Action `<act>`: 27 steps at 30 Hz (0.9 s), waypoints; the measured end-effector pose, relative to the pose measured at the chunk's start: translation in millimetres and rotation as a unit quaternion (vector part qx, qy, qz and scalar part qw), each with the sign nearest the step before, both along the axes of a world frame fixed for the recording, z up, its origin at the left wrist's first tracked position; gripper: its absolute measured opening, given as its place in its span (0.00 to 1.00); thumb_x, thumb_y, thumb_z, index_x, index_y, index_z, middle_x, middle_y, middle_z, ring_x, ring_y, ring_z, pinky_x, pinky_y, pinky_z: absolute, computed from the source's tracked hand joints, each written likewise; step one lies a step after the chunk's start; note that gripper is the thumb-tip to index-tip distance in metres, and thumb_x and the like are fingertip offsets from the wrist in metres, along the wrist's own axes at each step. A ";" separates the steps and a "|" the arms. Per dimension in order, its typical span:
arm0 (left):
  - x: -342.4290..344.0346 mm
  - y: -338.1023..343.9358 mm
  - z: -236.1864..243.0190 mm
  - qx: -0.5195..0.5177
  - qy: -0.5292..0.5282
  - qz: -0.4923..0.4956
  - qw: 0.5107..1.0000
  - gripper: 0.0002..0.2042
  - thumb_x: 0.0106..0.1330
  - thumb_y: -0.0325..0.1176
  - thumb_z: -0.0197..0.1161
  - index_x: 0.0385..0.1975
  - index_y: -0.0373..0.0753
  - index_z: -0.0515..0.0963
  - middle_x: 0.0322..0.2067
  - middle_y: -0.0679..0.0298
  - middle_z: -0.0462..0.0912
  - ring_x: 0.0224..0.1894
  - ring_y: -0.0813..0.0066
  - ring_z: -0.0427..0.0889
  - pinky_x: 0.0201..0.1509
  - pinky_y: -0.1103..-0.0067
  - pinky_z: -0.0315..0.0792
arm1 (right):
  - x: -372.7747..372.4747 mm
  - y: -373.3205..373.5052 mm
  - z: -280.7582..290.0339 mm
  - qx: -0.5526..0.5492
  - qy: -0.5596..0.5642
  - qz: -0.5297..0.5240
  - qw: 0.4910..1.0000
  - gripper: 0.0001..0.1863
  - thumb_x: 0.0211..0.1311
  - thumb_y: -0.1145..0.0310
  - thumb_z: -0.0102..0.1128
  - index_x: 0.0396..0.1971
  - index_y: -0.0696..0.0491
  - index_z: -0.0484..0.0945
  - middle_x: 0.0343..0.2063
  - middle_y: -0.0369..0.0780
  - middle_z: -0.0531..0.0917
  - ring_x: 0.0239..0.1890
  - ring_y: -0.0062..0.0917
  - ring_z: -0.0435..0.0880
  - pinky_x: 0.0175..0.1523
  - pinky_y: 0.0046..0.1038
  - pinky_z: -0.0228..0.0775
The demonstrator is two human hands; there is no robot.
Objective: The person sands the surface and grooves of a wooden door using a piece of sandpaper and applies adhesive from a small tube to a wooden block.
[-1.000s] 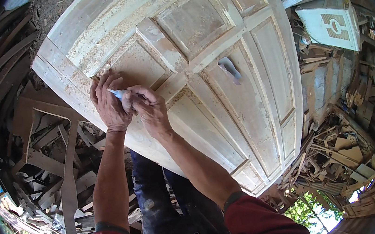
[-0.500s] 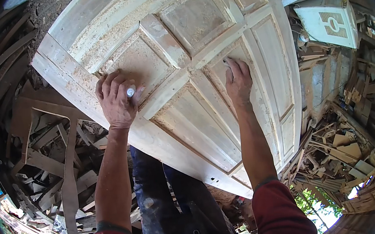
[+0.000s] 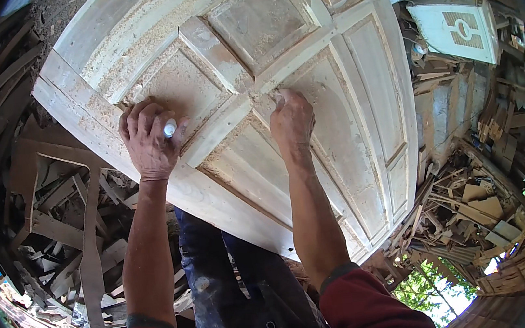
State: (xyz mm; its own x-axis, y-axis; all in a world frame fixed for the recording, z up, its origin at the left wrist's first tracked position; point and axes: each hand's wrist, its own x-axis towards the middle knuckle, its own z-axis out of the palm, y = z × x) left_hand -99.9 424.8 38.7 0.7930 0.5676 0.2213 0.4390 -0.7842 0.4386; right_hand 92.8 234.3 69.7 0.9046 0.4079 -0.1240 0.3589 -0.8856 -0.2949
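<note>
A pale wooden panel door (image 3: 232,187) lies in front of me, with sawdust scattered over its frames and recessed panels. My left hand (image 3: 150,142) rests on its left part, fingers curled round a small white bottle (image 3: 170,128) whose rounded end sticks out beside the thumb. Closed and pressed down, my right hand (image 3: 293,121) touches the door near the crossing of the middle rails. Whatever the right fingers pinch is too small and too covered to make out.
Scrap wood and offcuts (image 3: 83,251) pile up at the left, with a cut-out brown board (image 3: 86,218) among them. A white box with a grille (image 3: 456,29) stands at the right, above more wood scraps (image 3: 477,203).
My right hand has moved left along the door, from the right-hand panel to near the middle rail crossing, its fingers now more tightly curled. The left hand keeps its place on the door.
</note>
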 end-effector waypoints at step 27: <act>-2.9 -3.7 0.0 -0.011 -0.010 0.014 1.000 0.16 0.63 0.51 0.71 0.41 0.49 0.79 0.45 0.68 0.78 0.58 0.64 0.76 0.71 0.57 0.62 | -5.8 -10.7 -16.4 0.137 -0.087 0.228 0.960 0.21 0.57 0.84 0.64 0.53 0.62 0.81 0.48 0.45 0.78 0.49 0.41 0.80 0.55 0.41 0.75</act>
